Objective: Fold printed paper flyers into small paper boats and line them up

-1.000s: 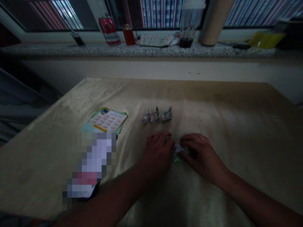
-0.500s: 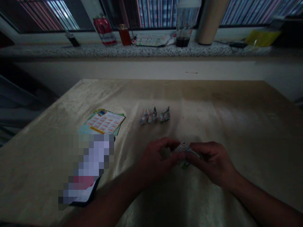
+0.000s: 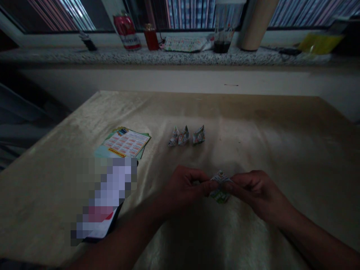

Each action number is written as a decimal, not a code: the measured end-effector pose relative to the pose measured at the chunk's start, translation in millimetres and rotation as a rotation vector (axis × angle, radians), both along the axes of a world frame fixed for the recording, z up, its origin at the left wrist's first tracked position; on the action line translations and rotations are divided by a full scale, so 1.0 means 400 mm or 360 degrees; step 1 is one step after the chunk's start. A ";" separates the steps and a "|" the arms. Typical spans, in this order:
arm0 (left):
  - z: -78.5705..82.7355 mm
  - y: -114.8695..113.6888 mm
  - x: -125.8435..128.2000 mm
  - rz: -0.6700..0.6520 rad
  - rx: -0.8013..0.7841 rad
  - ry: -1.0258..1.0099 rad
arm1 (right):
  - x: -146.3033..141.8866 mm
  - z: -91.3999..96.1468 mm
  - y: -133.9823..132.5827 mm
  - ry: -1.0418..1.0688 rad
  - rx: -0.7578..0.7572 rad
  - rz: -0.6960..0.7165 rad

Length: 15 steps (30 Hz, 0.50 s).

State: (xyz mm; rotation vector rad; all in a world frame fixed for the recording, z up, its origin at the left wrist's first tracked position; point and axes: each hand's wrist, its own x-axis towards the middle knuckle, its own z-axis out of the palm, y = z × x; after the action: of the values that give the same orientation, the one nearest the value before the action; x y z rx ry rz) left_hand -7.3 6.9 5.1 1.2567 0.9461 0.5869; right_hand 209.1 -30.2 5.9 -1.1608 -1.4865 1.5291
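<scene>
A small folded piece of printed paper (image 3: 220,195) is held between my two hands over the near middle of the table. My left hand (image 3: 187,185) pinches its left side with thumb and fingers. On the right side, my right hand (image 3: 257,189) grips it the same way, the thumb lying across the front. The paper shows a pointed top and a greenish lower part; my fingers cover its sides. Beyond my hands stand three small folded paper shapes (image 3: 183,135) with pointed tips, two close together and one a little to the right.
Left of my hands lie a stack of printed sheets (image 3: 126,142) and a phone-like device (image 3: 108,198) with a blurred-out screen. On the stone windowsill (image 3: 180,58) stand a red can (image 3: 127,33), a red jar (image 3: 152,39), a cup with dark liquid (image 3: 222,43) and a tan cylinder (image 3: 255,30).
The paper now shows more of its lower green part and looks more spread between my fingers. My hands have shifted only slightly, and the view has moved a little.
</scene>
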 end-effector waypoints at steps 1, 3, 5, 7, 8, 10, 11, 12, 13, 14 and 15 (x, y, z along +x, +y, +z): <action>-0.001 0.002 0.001 -0.0022 -0.0020 -0.0023 | 0.001 0.000 0.001 -0.0001 0.0009 -0.0012; -0.004 0.004 0.004 -0.0058 0.0008 -0.0031 | 0.004 -0.001 0.004 -0.0007 0.0012 -0.0034; -0.007 0.002 0.007 0.0024 0.0180 0.0014 | 0.005 -0.003 0.009 -0.0018 0.0012 -0.0055; -0.010 -0.003 0.007 0.0179 0.0487 0.0070 | 0.003 -0.007 0.010 -0.0020 0.0040 -0.0090; -0.010 -0.006 0.006 0.0245 0.0652 0.0085 | 0.001 -0.008 0.009 -0.0028 0.0074 -0.0134; -0.009 -0.011 0.003 0.0294 0.0912 0.0096 | -0.002 -0.011 0.005 -0.0084 0.0242 -0.0280; -0.008 -0.013 0.001 0.0295 0.0996 0.0092 | -0.002 -0.011 0.002 -0.0140 0.0385 -0.0353; -0.007 -0.014 0.000 0.0292 0.1052 0.0083 | -0.002 -0.011 -0.001 -0.0204 0.0551 -0.0401; -0.004 -0.015 -0.001 0.0285 0.1097 0.0076 | 0.000 -0.011 -0.003 -0.0268 0.0713 -0.0413; -0.002 -0.015 -0.001 0.0279 0.1144 0.0071 | 0.001 -0.010 -0.005 -0.0315 0.0847 -0.0390; 0.001 -0.016 0.000 0.0269 0.1198 0.0069 | 0.003 -0.008 -0.005 -0.0345 0.0935 -0.0358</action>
State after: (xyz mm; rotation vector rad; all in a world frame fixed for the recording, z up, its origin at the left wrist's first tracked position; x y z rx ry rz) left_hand -7.2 0.5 5.4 1.8663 0.9000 1.1167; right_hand 210.3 -32.3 2.5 -1.1026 -1.7207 0.7523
